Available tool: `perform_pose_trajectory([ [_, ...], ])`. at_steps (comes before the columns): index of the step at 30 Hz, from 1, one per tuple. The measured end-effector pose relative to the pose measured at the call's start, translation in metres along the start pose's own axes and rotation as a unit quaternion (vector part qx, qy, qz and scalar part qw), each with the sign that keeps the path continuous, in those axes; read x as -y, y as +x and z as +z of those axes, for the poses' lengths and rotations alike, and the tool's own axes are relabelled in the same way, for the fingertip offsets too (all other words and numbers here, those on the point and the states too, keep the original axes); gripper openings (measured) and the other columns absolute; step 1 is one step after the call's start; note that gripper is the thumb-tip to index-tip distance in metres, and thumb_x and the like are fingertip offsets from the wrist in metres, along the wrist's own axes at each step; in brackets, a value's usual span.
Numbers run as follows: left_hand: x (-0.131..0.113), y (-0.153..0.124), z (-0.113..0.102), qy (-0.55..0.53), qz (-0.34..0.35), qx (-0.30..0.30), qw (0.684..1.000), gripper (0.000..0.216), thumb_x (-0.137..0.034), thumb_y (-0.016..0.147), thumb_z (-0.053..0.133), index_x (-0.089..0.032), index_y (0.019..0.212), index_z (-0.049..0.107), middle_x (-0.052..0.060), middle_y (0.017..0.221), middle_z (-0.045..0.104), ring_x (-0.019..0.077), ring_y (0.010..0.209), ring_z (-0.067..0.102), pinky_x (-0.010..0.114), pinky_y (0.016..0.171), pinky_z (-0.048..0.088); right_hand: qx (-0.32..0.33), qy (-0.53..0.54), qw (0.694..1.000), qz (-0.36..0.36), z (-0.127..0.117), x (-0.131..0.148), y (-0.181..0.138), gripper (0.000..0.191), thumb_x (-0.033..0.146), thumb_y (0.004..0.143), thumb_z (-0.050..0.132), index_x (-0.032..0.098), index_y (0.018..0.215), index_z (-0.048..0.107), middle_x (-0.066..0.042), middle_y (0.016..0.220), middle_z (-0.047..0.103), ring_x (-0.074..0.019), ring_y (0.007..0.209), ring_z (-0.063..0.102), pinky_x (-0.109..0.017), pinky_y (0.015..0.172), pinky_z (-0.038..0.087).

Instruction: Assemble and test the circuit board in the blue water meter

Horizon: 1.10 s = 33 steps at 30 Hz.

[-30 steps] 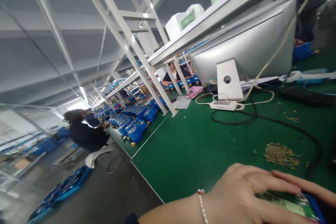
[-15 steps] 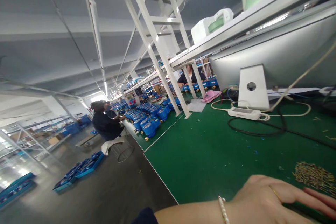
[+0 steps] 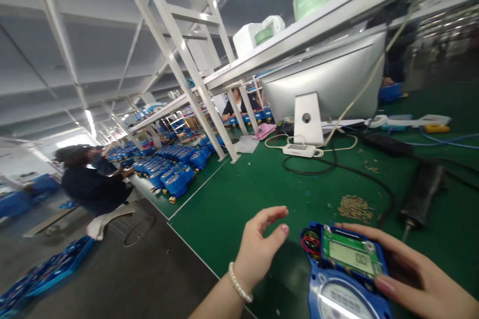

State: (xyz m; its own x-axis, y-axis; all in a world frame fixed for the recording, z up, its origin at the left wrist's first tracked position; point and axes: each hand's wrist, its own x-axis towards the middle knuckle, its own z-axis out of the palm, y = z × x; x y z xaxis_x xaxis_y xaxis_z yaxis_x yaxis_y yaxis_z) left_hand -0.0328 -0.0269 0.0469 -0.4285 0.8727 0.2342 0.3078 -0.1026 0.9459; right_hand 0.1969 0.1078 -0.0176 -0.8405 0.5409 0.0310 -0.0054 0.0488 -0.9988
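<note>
My right hand (image 3: 419, 271) grips a blue water meter (image 3: 316, 284) by its right side, thumb on the top near the display. The upper housing has no cover on it and shows a green circuit board (image 3: 331, 244) with a grey LCD screen (image 3: 350, 257). Thin red wires (image 3: 310, 243) lie in a compartment at its left. Below them is the round dial (image 3: 342, 301), cut off by the bottom edge. My left hand (image 3: 258, 246), a beaded bracelet at its wrist, hovers left of the meter with thumb and fingers apart, holding nothing.
A pile of small screws (image 3: 355, 208) lies behind the meter. A black electric screwdriver (image 3: 421, 194) is at the right. Cables, a white adapter (image 3: 299, 150) and a monitor (image 3: 322, 79) stand farther back. Rows of blue meters (image 3: 179, 179) and a seated co-worker (image 3: 90, 184) are at the left.
My view has swung right, so the bench things sit farther left. The water meter and my right hand have come into view. My left hand now appears left of the meter, raised.
</note>
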Motion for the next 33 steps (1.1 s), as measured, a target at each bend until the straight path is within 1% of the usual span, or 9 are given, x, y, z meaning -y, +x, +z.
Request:
perform_pose_trajectory([
  [2,0.006,-0.003,-0.004,0.001,-0.031,0.010,0.999,0.029,-0.027,0.080,0.066,-0.016,0.107,0.064,0.010,0.107,0.067,0.0222,0.102,0.061,0.036,0.095,0.048,0.005,0.056,0.998,0.015,0.002,0.006,-0.004,0.061,0.044,0.076,0.064,0.031,0.132,0.044,-0.014,0.137,0.049,-0.0348,0.121,0.051,-0.049,0.103,0.039],
  [4,0.007,-0.008,-0.004,0.026,-0.030,0.032,0.999,0.026,-0.027,0.079,0.067,-0.018,0.103,0.066,0.008,0.100,0.068,0.0206,0.096,0.062,0.033,0.090,0.048,0.013,0.083,0.996,0.006,0.005,0.015,-0.005,0.062,0.041,0.076,0.066,0.027,0.132,0.042,-0.014,0.136,0.051,-0.0329,0.120,0.052,-0.049,0.104,0.039],
  [8,-0.003,-0.012,0.001,0.098,0.004,0.080,0.992,0.030,-0.031,0.077,0.071,-0.024,0.106,0.067,0.004,0.093,0.067,0.0183,0.089,0.060,0.031,0.083,0.047,0.003,0.101,0.995,0.000,0.012,0.030,-0.007,0.058,0.039,0.077,0.068,0.028,0.129,0.045,-0.010,0.132,0.055,-0.0290,0.120,0.053,-0.044,0.104,0.041],
  [11,-0.011,-0.007,0.005,0.112,-0.005,0.097,0.989,0.039,-0.032,0.073,0.075,-0.025,0.110,0.066,0.003,0.093,0.064,0.0176,0.087,0.058,0.029,0.081,0.047,0.005,0.098,0.995,0.001,0.011,0.030,-0.008,0.058,0.039,0.077,0.069,0.029,0.129,0.045,-0.009,0.132,0.055,-0.0279,0.119,0.054,-0.043,0.103,0.042],
  [18,-0.025,0.012,0.009,0.129,-0.014,0.152,0.980,0.013,-0.022,0.074,0.072,-0.020,0.087,0.072,0.003,0.086,0.061,0.0144,0.077,0.056,0.024,0.069,0.045,0.036,0.091,0.995,-0.016,0.004,0.013,-0.006,0.058,0.037,0.079,0.067,0.032,0.130,0.041,-0.007,0.135,0.053,-0.0261,0.120,0.053,-0.041,0.104,0.042],
  [22,-0.029,0.016,0.010,0.173,0.012,0.171,0.970,0.002,-0.017,0.078,0.067,-0.018,0.078,0.069,0.002,0.082,0.064,0.0143,0.077,0.057,0.023,0.068,0.043,0.020,0.100,0.995,-0.007,0.007,0.017,-0.008,0.058,0.037,0.079,0.067,0.031,0.130,0.042,-0.008,0.135,0.053,-0.0267,0.121,0.052,-0.041,0.105,0.040],
  [28,-0.026,0.018,0.007,0.213,0.049,0.163,0.962,0.007,-0.016,0.084,0.060,-0.019,0.080,0.065,0.000,0.079,0.064,0.0130,0.075,0.057,0.023,0.071,0.043,0.032,0.109,0.993,-0.010,0.008,0.018,-0.005,0.059,0.037,0.079,0.068,0.029,0.131,0.041,-0.009,0.135,0.052,-0.0269,0.120,0.052,-0.042,0.105,0.039],
  [30,-0.026,0.019,0.003,0.212,0.057,0.173,0.960,0.009,-0.017,0.083,0.062,-0.021,0.090,0.066,-0.001,0.083,0.064,0.0131,0.079,0.058,0.024,0.074,0.044,0.029,0.111,0.993,-0.011,0.008,0.020,-0.004,0.059,0.035,0.079,0.068,0.028,0.131,0.040,-0.010,0.135,0.052,-0.0268,0.120,0.052,-0.042,0.105,0.038],
  [33,-0.026,0.021,-0.004,0.208,0.064,0.193,0.957,0.029,-0.019,0.082,0.065,-0.028,0.110,0.061,-0.001,0.090,0.063,0.0130,0.084,0.059,0.024,0.075,0.047,0.027,0.121,0.992,-0.014,0.010,0.024,-0.006,0.059,0.034,0.079,0.068,0.027,0.131,0.041,-0.010,0.134,0.052,-0.0265,0.120,0.053,-0.042,0.105,0.038],
])
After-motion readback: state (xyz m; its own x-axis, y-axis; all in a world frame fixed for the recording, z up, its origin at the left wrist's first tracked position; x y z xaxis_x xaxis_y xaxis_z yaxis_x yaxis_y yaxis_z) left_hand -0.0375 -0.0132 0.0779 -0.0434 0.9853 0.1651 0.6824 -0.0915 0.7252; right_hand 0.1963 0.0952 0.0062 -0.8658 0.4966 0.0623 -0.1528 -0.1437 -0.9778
